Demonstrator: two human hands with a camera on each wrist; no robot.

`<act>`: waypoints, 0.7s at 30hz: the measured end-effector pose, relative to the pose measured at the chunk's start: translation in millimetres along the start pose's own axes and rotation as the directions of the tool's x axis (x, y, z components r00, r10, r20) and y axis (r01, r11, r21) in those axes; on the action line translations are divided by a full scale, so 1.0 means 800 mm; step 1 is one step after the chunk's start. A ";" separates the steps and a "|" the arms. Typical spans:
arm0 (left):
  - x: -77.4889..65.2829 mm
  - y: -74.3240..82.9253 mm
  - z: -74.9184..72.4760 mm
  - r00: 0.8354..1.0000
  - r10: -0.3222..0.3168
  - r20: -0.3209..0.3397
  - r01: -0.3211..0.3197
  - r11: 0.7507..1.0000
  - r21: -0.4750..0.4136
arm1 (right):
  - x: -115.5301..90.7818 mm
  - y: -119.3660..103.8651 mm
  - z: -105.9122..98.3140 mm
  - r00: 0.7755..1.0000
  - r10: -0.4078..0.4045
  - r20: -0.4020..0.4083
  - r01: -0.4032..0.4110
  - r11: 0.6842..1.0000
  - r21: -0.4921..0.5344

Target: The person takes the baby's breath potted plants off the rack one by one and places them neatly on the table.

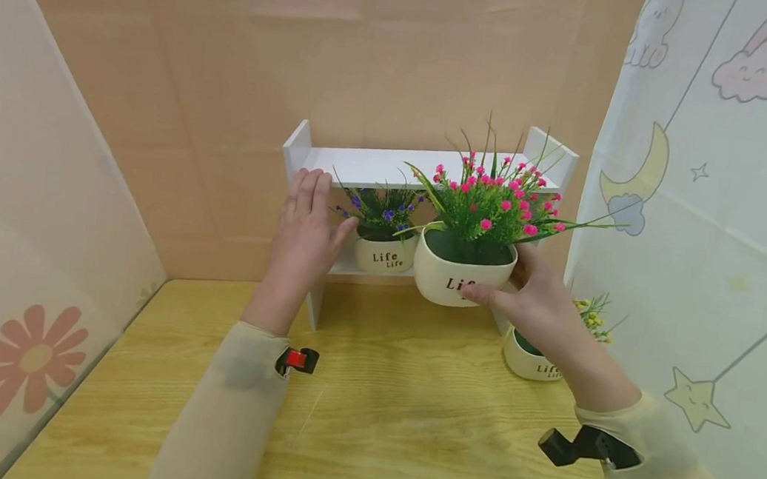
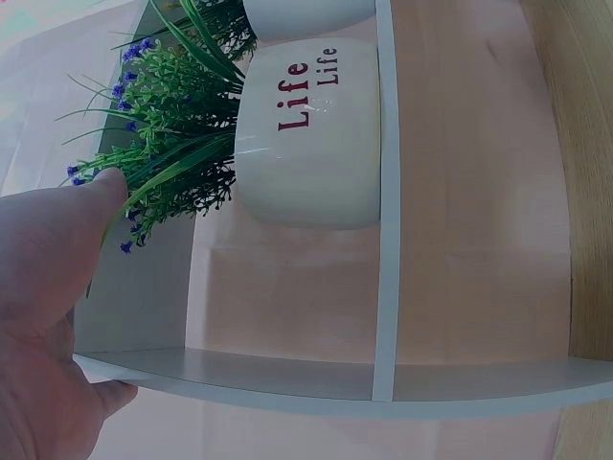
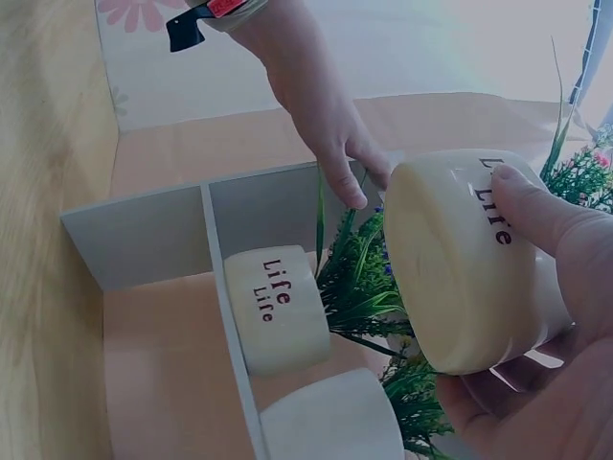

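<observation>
My right hand holds a white oval pot of pink flowers, thumb on its lettered front, fingers beneath and behind. The pot is raised in front of a white two-tier shelf. My left hand rests at the shelf's upper left corner, fingers straight and thumb spread beside the purple flowers. On the lower board stands a matching pot with purple flowers. Beside it in the right wrist view is another white pot, hidden from the head view behind the raised one.
A white pot with yellow flowers stands on the wooden table, right of the shelf and partly behind my right forearm. A peach cloth hangs behind the shelf. Printed white cloths flank the table on both sides.
</observation>
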State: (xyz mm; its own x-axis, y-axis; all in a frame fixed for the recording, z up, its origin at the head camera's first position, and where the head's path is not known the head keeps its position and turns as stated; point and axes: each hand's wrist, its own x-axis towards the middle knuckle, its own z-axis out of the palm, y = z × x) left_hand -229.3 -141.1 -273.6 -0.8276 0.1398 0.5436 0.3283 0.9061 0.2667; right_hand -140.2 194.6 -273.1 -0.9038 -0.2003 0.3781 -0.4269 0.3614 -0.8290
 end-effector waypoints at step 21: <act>0.001 0.002 0.000 1.000 -0.005 0.006 0.005 1.000 0.002 | -0.039 0.051 0.013 0.994 0.099 0.043 -0.099 0.995 0.005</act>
State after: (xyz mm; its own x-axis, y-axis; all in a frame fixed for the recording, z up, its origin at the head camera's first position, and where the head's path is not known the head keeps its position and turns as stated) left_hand -229.6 -139.6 -273.0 -0.8319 0.1378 0.5375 0.3233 0.9076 0.2678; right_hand -129.4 206.0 -323.2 -0.9394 -0.2030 0.2763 -0.3352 0.3745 -0.8645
